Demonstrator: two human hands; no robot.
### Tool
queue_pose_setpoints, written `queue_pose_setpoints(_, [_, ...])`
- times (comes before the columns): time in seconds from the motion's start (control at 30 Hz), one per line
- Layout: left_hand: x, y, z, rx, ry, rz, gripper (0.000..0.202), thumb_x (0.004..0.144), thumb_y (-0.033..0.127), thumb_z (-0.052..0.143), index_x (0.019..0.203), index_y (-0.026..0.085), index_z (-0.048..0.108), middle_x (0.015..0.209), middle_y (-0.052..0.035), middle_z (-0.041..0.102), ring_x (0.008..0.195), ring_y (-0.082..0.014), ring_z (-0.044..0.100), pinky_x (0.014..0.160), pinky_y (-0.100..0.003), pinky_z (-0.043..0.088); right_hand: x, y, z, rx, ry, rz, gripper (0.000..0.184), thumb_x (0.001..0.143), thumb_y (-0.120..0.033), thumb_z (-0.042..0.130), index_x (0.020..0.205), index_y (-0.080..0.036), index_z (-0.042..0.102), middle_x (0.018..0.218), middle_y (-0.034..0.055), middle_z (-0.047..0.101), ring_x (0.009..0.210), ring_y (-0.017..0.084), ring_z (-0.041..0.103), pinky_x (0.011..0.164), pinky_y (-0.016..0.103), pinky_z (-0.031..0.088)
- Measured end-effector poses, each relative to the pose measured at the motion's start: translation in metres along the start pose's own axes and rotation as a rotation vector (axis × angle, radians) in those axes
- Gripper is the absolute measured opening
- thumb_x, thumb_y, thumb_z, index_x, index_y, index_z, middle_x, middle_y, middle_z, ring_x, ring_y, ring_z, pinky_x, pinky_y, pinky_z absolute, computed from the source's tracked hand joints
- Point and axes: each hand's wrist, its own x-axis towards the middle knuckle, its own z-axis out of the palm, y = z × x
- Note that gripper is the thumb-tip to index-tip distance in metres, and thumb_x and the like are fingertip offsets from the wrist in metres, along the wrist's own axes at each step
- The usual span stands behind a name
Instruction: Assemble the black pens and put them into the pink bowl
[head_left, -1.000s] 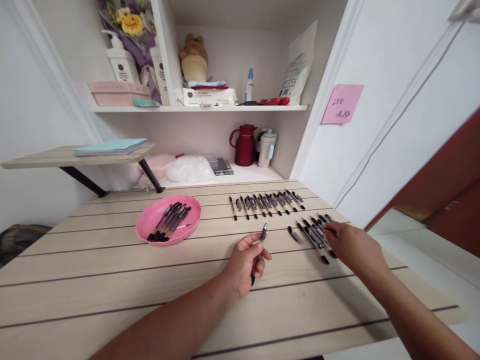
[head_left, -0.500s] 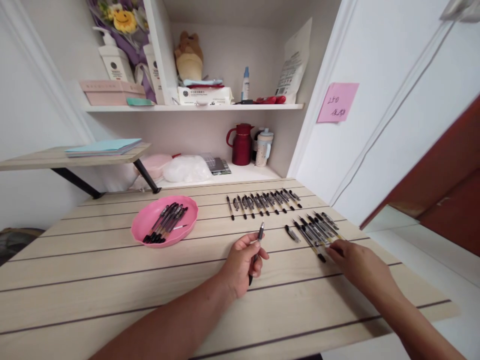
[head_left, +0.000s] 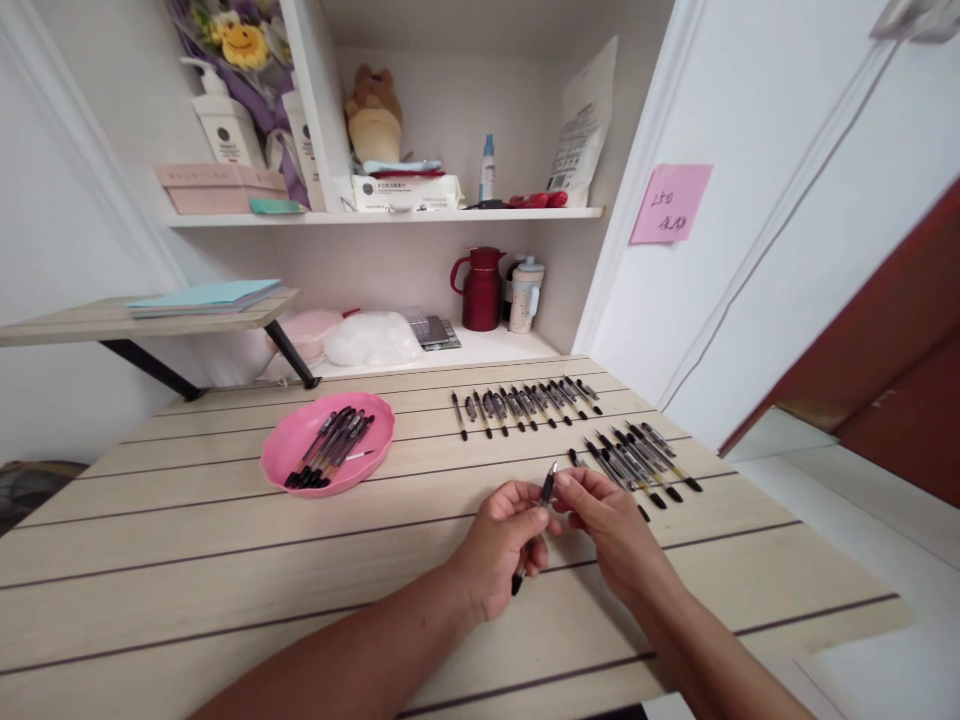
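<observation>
My left hand [head_left: 504, 545] is wrapped round an uncapped black gel pen [head_left: 548, 487], its metal tip pointing up and away from me. Right beside the tip is my right hand [head_left: 604, 515], thumb and fingers drawn together; whether they grip the pen or something small is hidden. Beyond the right hand lies a group of clear-barrelled pens [head_left: 637, 458] with loose caps at its edges, partly covered by that hand. Farther back, a row of uncapped pens and black caps [head_left: 525, 407] lies side by side. A pink scalloped dish [head_left: 274, 440] on the left holds several pens [head_left: 334, 447].
A small raised shelf [head_left: 45, 318] on black legs, with blue paper [head_left: 206, 297] on it, stands at the back left. Behind the striped tabletop [head_left: 225, 590] are a red jug [head_left: 481, 290], a pale cup [head_left: 526, 298] and a plastic bag [head_left: 373, 340].
My right hand has moved left from the near pen group to the pen in my left hand. The left hand has shifted slightly right and toward me with its pen.
</observation>
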Motion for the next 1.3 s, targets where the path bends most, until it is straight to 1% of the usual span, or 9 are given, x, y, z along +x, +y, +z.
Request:
queue_pose_setpoints(0.2, [0.0,-0.001,0.0,0.074,0.054,0.003,0.022,0.066,0.019,0.055,0.086,0.019,0.045,0.066,0.0042,0.055,0.035,-0.002,0.041,0.034,-0.016,0.021,0.006,0.004,0.014,0.146,0.104,-0.031,0.031,0.057,-0.045,0.069,0.06,-0.017,0.058,0.052,-0.0034,0.052,0.049,0.009,0.044,0.05,0.023,0.034])
queue_pose_setpoints(0.4, [0.001,0.0,-0.003,-0.021,-0.023,-0.049,0.025,0.068,0.03,0.057,0.086,0.019,0.044,0.061,0.0044,0.055,0.032,-0.0031,0.04,0.032,-0.017,0.016,0.001,0.002,0.015,0.266,-0.003,0.021,0.035,0.063,-0.048,0.065,0.078,-0.017,0.063,0.069,0.0028,0.062,0.059,0.012,0.053,0.055,0.024,0.041])
queue_pose_setpoints(0.5, [0.001,-0.001,-0.003,-0.024,-0.028,-0.046,0.024,0.069,0.031,0.056,0.085,0.019,0.044,0.06,0.0042,0.055,0.031,-0.0033,0.04,0.031,-0.017,0.015,-0.001,0.001,0.017,0.281,-0.046,0.023,0.029,0.064,-0.045,0.065,0.066,-0.017,0.059,0.062,0.0,0.059,0.049,0.009,0.048,0.047,0.022,0.037])
queue_pose_setpoints(0.57, [0.002,-0.001,-0.003,-0.021,-0.033,-0.045,0.022,0.07,0.03,0.055,0.085,0.019,0.044,0.06,0.0039,0.056,0.03,-0.0034,0.039,0.031,-0.017,0.015,-0.002,0.001,0.018,0.295,-0.058,0.011,0.027,0.063,-0.043,0.067,0.062,-0.017,0.057,0.06,-0.0002,0.058,0.05,0.009,0.048,0.047,0.021,0.038])
queue_pose_setpoints(0.7, [0.001,-0.001,-0.002,-0.027,-0.027,-0.041,0.02,0.072,0.029,0.053,0.086,0.018,0.044,0.058,0.004,0.055,0.029,-0.0032,0.036,0.03,-0.017,0.014,-0.001,-0.001,0.018,0.372,-0.065,0.055,0.03,0.063,-0.044,0.066,0.077,-0.018,0.061,0.071,0.0027,0.063,0.061,0.013,0.056,0.055,0.024,0.044])
queue_pose_setpoints(0.87, [0.001,-0.001,-0.003,-0.031,-0.042,-0.047,0.021,0.071,0.03,0.054,0.085,0.018,0.044,0.058,0.0035,0.055,0.029,-0.0032,0.037,0.029,-0.017,0.014,0.001,0.0,0.016,0.348,-0.064,0.027,0.023,0.063,-0.038,0.068,0.064,-0.017,0.059,0.063,-0.0007,0.06,0.054,0.009,0.05,0.054,0.022,0.041])
queue_pose_setpoints(1.03, [0.003,-0.001,-0.006,-0.045,-0.075,-0.062,0.02,0.072,0.029,0.054,0.086,0.018,0.044,0.055,0.0037,0.054,0.028,-0.0031,0.035,0.029,-0.017,0.012,0.003,0.0,0.016,0.469,-0.102,0.04,0.022,0.063,-0.036,0.069,0.072,-0.017,0.062,0.067,0.0008,0.063,0.063,0.011,0.055,0.06,0.023,0.042])
queue_pose_setpoints(1.17, [0.005,-0.001,-0.007,-0.063,-0.081,-0.054,0.023,0.072,0.031,0.056,0.087,0.017,0.046,0.055,0.0043,0.053,0.027,-0.0023,0.033,0.03,-0.017,0.011,0.002,-0.002,0.02,0.497,-0.121,0.085,0.024,0.063,-0.037,0.069,0.073,-0.017,0.061,0.067,0.0008,0.062,0.061,0.011,0.055,0.054,0.021,0.041])
queue_pose_setpoints(1.3, [0.004,-0.002,-0.006,-0.076,-0.041,-0.031,0.022,0.071,0.031,0.057,0.085,0.018,0.046,0.056,0.0041,0.053,0.029,-0.0027,0.035,0.031,-0.017,0.013,0.002,-0.002,0.02,0.453,-0.141,0.118,0.024,0.066,-0.04,0.065,0.069,-0.018,0.059,0.059,-0.0012,0.059,0.046,0.009,0.049,0.04,0.02,0.035])
